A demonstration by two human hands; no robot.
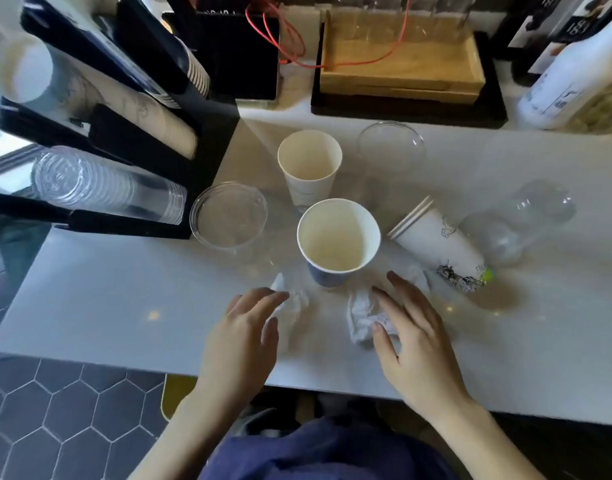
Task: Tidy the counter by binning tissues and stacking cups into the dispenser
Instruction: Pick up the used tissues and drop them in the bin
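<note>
Under right hand [413, 344]: crumpled tissue [361, 315].

Single head-worn wide-angle view, looking forward and steeply down.

The counter [90, 299] is seen from close above, its near edge running across the lower third of the frame; the wearer's lap is caught at bottom centre and hexagon floor tiles [38, 410] at lower left. Both forearms enter from the bottom edge. The dispenser [180, 188] at upper left is bowed and blurred by lens distortion, as is the back row along the top. No second view is given, so no overlap is recorded.
</note>
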